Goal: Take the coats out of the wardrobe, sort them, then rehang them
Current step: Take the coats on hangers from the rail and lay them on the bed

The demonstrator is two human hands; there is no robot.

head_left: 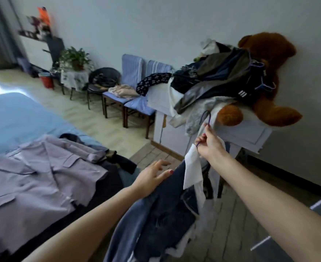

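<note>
My right hand [210,143] grips the neck of a purple hanger [206,118], its hook pointing up. A blue denim coat [156,214] with a white collar [192,170] hangs from that hanger in front of me. My left hand [152,176] rests with straight fingers against the coat's left shoulder. A lilac coat [38,178] lies spread flat on the bed at left, with dark garments [122,161] beside it. A heap of dark coats [218,78], some on purple hangers, is piled on the white cabinet.
The bed [10,118] with a blue sheet fills the left. A white cabinet [250,133] stands right of centre, with a brown teddy bear [269,80] on it. Two blue chairs [135,91] holding clothes and a plant table [74,72] line the far wall. The floor is tiled.
</note>
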